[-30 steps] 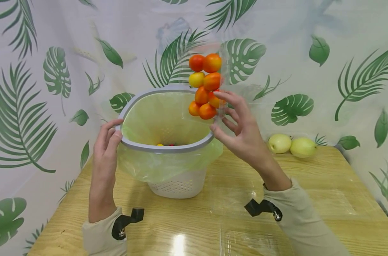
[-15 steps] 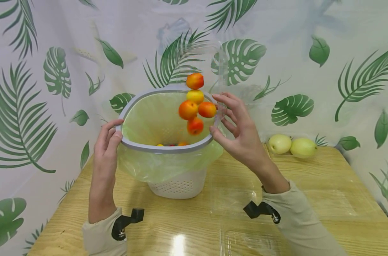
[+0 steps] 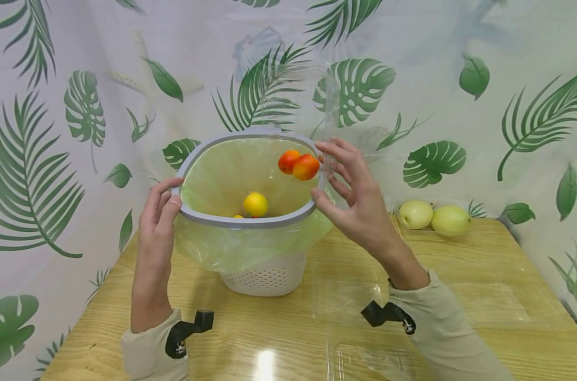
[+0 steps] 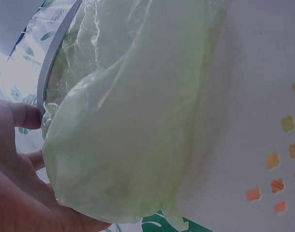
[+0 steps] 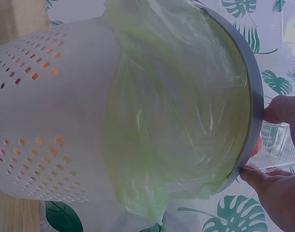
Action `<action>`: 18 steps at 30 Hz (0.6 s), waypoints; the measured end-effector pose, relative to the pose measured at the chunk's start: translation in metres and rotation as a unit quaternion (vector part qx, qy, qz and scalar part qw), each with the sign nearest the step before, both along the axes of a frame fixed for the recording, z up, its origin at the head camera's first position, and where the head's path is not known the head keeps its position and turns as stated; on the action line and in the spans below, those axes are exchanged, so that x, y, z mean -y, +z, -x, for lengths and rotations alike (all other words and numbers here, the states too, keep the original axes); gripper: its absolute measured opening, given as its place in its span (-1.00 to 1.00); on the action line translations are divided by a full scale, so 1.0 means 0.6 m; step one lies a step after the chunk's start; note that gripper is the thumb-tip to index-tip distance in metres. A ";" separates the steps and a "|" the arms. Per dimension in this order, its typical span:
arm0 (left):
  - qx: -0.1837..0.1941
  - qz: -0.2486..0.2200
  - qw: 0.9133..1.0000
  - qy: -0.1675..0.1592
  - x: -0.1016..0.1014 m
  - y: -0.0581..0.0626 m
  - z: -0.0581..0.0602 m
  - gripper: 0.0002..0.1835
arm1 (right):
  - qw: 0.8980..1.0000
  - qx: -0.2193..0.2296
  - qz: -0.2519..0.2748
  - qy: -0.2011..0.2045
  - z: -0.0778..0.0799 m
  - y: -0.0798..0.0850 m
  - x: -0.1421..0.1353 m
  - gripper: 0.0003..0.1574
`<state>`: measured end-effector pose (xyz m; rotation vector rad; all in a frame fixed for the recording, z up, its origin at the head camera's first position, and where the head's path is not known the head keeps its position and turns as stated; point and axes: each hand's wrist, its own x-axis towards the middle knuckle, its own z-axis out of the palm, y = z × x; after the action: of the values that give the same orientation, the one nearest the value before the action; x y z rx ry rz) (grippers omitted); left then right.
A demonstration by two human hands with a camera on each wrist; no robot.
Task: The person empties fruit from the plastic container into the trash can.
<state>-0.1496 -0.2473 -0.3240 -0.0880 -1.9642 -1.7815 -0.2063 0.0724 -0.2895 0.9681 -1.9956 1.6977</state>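
Observation:
A white perforated bin [image 3: 264, 283] with a grey rim [image 3: 250, 222] stands on the table, lined with a translucent green bag [image 3: 240, 251]. My left hand [image 3: 157, 222] grips the rim's left side, thumb in front. On the right, my right hand [image 3: 359, 196] pinches a clear plastic container [image 3: 333, 100], tipped up over the bin's opening, with fingertips right at the rim. Two red-orange round fruits [image 3: 305, 167] are close beside those fingertips, over the opening. A yellow fruit [image 3: 255, 203] shows lower inside the bag. Fruit colours show through the holes in both wrist views; the bin's bottom is hidden.
Two pale green fruits [image 3: 451, 219] sit in a clear tray at the table's back right. More clear plastic trays [image 3: 374, 362] lie flat on the wooden table [image 3: 221, 344] at front and right. A leaf-patterned curtain [image 3: 459, 106] hangs close behind.
Most of the red-orange and yellow fruits have tumbled from the tipped container down into the bin. The right hand has lowered slightly to the rim; the left hand keeps its place.

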 end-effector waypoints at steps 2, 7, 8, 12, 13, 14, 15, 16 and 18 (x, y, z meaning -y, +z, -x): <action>-0.001 -0.002 1.000 -0.001 0.000 0.000 0.000 -0.62 | 1.000 -0.017 -0.011 -0.009 0.000 0.001 0.000 -0.15; -0.003 -0.007 1.000 -0.002 -0.001 0.001 0.001 -0.62 | 0.997 -0.065 -0.034 -0.030 -0.004 0.004 -0.001 -0.19; -0.004 -0.007 1.000 -0.002 -0.001 0.001 0.001 -0.62 | 0.996 -0.070 -0.035 -0.032 -0.004 0.004 -0.001 -0.19; -0.005 -0.012 1.000 -0.003 -0.001 0.000 0.002 -0.63 | 0.994 -0.090 -0.039 -0.039 -0.004 0.003 0.000 -0.19; -0.006 -0.013 1.000 -0.004 -0.001 0.000 0.002 -0.63 | 0.994 -0.096 -0.040 -0.041 -0.004 0.003 0.000 -0.20; -0.006 -0.013 1.000 -0.004 -0.001 0.000 0.002 -0.63 | 0.993 -0.101 -0.041 -0.044 -0.004 0.003 0.000 -0.21; -0.007 -0.013 1.000 -0.005 -0.001 0.000 0.002 -0.63 | 0.992 -0.107 -0.043 -0.046 -0.004 0.003 0.000 -0.22; -0.008 -0.014 1.000 -0.005 -0.001 0.000 0.002 -0.63 | 0.991 -0.115 -0.045 -0.049 -0.005 0.003 0.001 -0.23; -0.009 -0.013 1.000 -0.004 -0.002 -0.001 0.002 -0.63 | 0.989 -0.125 -0.050 -0.054 -0.005 0.002 0.001 -0.26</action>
<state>-0.1508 -0.2463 -0.3243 -0.1034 -1.9302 -1.8053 -0.2034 0.0718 -0.2882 1.0306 -1.9428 1.3574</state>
